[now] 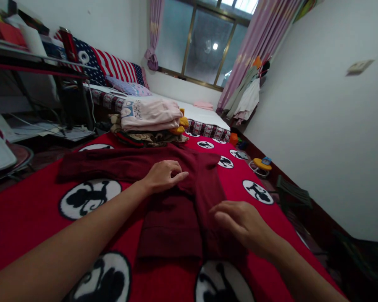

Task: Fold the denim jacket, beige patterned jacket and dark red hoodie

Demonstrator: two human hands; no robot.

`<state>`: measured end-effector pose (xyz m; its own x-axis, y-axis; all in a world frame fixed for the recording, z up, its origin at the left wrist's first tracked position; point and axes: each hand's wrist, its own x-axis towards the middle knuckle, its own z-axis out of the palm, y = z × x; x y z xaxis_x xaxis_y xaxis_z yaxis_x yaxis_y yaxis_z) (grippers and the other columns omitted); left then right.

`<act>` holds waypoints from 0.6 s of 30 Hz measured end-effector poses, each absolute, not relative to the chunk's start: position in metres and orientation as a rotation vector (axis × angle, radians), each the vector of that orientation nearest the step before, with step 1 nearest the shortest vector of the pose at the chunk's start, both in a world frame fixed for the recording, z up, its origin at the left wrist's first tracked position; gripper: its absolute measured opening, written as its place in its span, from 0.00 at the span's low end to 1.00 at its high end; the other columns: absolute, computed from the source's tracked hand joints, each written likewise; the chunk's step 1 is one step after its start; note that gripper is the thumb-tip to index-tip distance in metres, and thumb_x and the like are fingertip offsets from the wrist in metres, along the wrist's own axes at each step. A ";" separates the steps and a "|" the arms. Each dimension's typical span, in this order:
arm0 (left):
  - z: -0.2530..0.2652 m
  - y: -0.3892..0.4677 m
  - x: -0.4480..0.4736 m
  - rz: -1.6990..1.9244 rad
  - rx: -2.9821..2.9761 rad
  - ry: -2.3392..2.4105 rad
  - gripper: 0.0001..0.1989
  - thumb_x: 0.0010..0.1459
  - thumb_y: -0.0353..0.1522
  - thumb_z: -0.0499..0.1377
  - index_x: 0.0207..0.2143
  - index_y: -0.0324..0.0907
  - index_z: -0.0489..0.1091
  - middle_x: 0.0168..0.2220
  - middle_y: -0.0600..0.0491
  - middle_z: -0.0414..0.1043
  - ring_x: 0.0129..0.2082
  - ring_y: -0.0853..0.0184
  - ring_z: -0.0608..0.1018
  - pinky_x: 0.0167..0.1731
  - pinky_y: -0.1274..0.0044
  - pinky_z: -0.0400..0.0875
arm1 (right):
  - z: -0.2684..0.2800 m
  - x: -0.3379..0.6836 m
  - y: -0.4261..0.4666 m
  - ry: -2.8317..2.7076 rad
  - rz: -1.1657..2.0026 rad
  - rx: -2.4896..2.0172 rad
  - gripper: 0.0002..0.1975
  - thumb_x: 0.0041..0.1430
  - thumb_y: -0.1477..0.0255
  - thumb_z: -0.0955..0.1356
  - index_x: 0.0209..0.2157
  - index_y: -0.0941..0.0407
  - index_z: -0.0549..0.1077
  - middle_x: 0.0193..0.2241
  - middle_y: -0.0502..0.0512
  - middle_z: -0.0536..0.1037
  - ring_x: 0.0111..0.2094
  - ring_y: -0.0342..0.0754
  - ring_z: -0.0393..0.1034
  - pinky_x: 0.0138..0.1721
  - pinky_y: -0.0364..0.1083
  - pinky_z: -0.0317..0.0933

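Note:
A dark red long-sleeved top point(171, 222) lies folded in half lengthwise on a red blanket point(164, 277) with black-and-white monkey roundels. One sleeve stretches out to the left, and the other runs down the right side toward me. My left hand point(165, 176) rests over the middle of the top, its fingers loosely bent and the thumb held apart, with nothing in it. Over the right sleeve lies my right hand point(245, 222), fingers loosely extended and touching or just above the cloth. Its fingertips are slightly blurred.
Beyond the top stands a stack of folded clothes point(151, 115), a pink one uppermost. A bed point(176, 102) is under the window. At left are a cluttered desk point(34, 63) and a chair point(0, 153). A yellow stool point(262, 164) and a dark folding stool point(292, 193) stand at right.

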<state>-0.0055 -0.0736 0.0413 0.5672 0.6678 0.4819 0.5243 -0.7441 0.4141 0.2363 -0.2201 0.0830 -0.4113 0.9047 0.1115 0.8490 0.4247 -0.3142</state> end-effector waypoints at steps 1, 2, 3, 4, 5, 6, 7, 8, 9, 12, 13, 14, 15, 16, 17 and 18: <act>0.042 -0.077 0.000 0.995 2.543 0.966 0.16 0.64 0.40 0.53 0.33 0.41 0.77 0.40 0.51 0.76 0.39 0.66 0.76 0.42 0.76 0.67 | 0.084 0.237 -0.204 -2.325 0.268 -1.551 0.15 0.63 0.62 0.62 0.36 0.54 0.78 0.28 0.53 0.78 0.28 0.45 0.70 0.31 0.42 0.58; 0.041 -0.080 0.005 1.042 2.528 0.910 0.15 0.64 0.40 0.53 0.36 0.42 0.77 0.42 0.51 0.75 0.42 0.66 0.75 0.44 0.76 0.67 | 0.084 0.240 -0.186 -2.217 0.221 -1.580 0.14 0.63 0.63 0.63 0.37 0.54 0.78 0.28 0.53 0.78 0.28 0.45 0.70 0.31 0.42 0.58; 0.040 -0.084 0.011 1.066 2.533 0.836 0.14 0.64 0.39 0.54 0.38 0.42 0.77 0.45 0.50 0.74 0.45 0.65 0.74 0.47 0.75 0.66 | 0.082 0.244 -0.164 -2.108 0.182 -1.602 0.12 0.60 0.64 0.65 0.38 0.55 0.77 0.27 0.52 0.78 0.27 0.45 0.70 0.30 0.42 0.59; 0.039 -0.089 0.017 1.060 2.556 0.750 0.13 0.64 0.39 0.55 0.40 0.43 0.77 0.47 0.50 0.74 0.47 0.64 0.74 0.49 0.75 0.65 | 0.078 0.249 -0.142 -1.986 0.157 -1.627 0.11 0.58 0.66 0.67 0.39 0.55 0.77 0.26 0.52 0.77 0.27 0.45 0.70 0.30 0.42 0.60; 0.037 -0.094 0.023 1.032 2.591 0.667 0.12 0.63 0.38 0.56 0.41 0.44 0.77 0.48 0.50 0.73 0.49 0.64 0.73 0.50 0.74 0.64 | 0.073 0.255 -0.119 -1.857 0.197 -1.658 0.10 0.56 0.69 0.68 0.39 0.56 0.77 0.26 0.52 0.77 0.26 0.45 0.70 0.29 0.42 0.61; 0.035 -0.099 0.029 0.995 2.630 0.596 0.12 0.63 0.38 0.57 0.41 0.44 0.77 0.48 0.50 0.73 0.49 0.64 0.73 0.50 0.73 0.64 | 0.068 0.261 -0.097 -1.695 0.301 -1.707 0.11 0.55 0.71 0.68 0.40 0.57 0.76 0.24 0.51 0.76 0.25 0.44 0.70 0.28 0.42 0.62; 0.034 -0.105 0.034 0.958 2.668 0.538 0.12 0.62 0.39 0.57 0.40 0.44 0.77 0.47 0.50 0.74 0.48 0.63 0.73 0.50 0.72 0.64 | 0.062 0.267 -0.076 -1.509 0.409 -1.765 0.12 0.54 0.74 0.68 0.41 0.58 0.74 0.23 0.51 0.76 0.24 0.44 0.70 0.27 0.41 0.64; 0.032 -0.110 0.039 0.915 2.708 0.493 0.11 0.61 0.39 0.58 0.39 0.44 0.77 0.46 0.50 0.75 0.47 0.63 0.74 0.50 0.71 0.64 | 0.057 0.272 -0.058 -1.364 0.466 -1.811 0.14 0.53 0.76 0.68 0.43 0.59 0.73 0.23 0.51 0.75 0.23 0.44 0.71 0.26 0.41 0.65; 0.031 -0.115 0.043 0.869 2.743 0.457 0.11 0.61 0.40 0.59 0.38 0.44 0.77 0.44 0.50 0.76 0.45 0.63 0.74 0.48 0.71 0.64 | 0.053 0.277 -0.043 -1.262 0.498 -1.845 0.16 0.53 0.77 0.67 0.46 0.60 0.71 0.22 0.50 0.75 0.21 0.43 0.70 0.25 0.41 0.66; 0.025 -0.126 0.053 0.716 2.816 0.333 0.10 0.60 0.38 0.59 0.37 0.44 0.77 0.41 0.52 0.78 0.42 0.63 0.76 0.44 0.71 0.66 | 0.044 0.286 -0.010 -1.189 0.434 -1.905 0.22 0.56 0.78 0.64 0.54 0.62 0.65 0.22 0.49 0.74 0.19 0.42 0.68 0.22 0.40 0.65; 0.023 -0.129 0.055 0.673 2.824 0.284 0.09 0.60 0.37 0.59 0.38 0.45 0.77 0.42 0.52 0.78 0.42 0.63 0.76 0.43 0.71 0.67 | 0.043 0.288 -0.002 -1.200 0.405 -1.915 0.24 0.57 0.77 0.64 0.56 0.61 0.63 0.22 0.49 0.75 0.19 0.41 0.68 0.22 0.40 0.64; 0.021 -0.130 0.057 0.643 2.820 0.235 0.09 0.60 0.36 0.59 0.39 0.46 0.77 0.44 0.53 0.78 0.44 0.63 0.76 0.43 0.71 0.67 | 0.043 0.290 0.006 -1.223 0.384 -1.927 0.25 0.58 0.76 0.64 0.57 0.61 0.63 0.22 0.49 0.75 0.19 0.41 0.67 0.21 0.39 0.63; 0.019 -0.130 0.058 0.623 2.808 0.188 0.09 0.59 0.35 0.59 0.41 0.47 0.77 0.47 0.54 0.77 0.46 0.63 0.76 0.45 0.71 0.67 | 0.044 0.291 0.013 -1.258 0.372 -1.940 0.24 0.58 0.75 0.65 0.57 0.61 0.64 0.21 0.49 0.75 0.18 0.41 0.67 0.21 0.39 0.63; 0.017 -0.130 0.058 0.607 2.790 0.152 0.10 0.59 0.34 0.59 0.42 0.47 0.77 0.50 0.54 0.76 0.49 0.62 0.76 0.47 0.72 0.67 | 0.045 0.292 0.021 -1.302 0.369 -1.958 0.23 0.56 0.74 0.67 0.54 0.62 0.68 0.20 0.49 0.75 0.18 0.41 0.67 0.21 0.39 0.63; 0.015 -0.130 0.058 0.592 2.770 0.126 0.11 0.60 0.33 0.58 0.43 0.47 0.77 0.52 0.54 0.75 0.51 0.62 0.75 0.49 0.72 0.67 | 0.048 0.292 0.028 -1.352 0.365 -1.979 0.19 0.54 0.75 0.68 0.49 0.62 0.72 0.19 0.50 0.75 0.18 0.42 0.68 0.22 0.39 0.63; 0.014 -0.130 0.058 0.576 2.751 0.106 0.12 0.60 0.33 0.58 0.45 0.47 0.76 0.54 0.54 0.73 0.53 0.62 0.74 0.51 0.72 0.67 | 0.051 0.292 0.037 -1.400 0.357 -2.004 0.14 0.52 0.76 0.69 0.43 0.63 0.76 0.18 0.51 0.75 0.18 0.43 0.68 0.23 0.40 0.63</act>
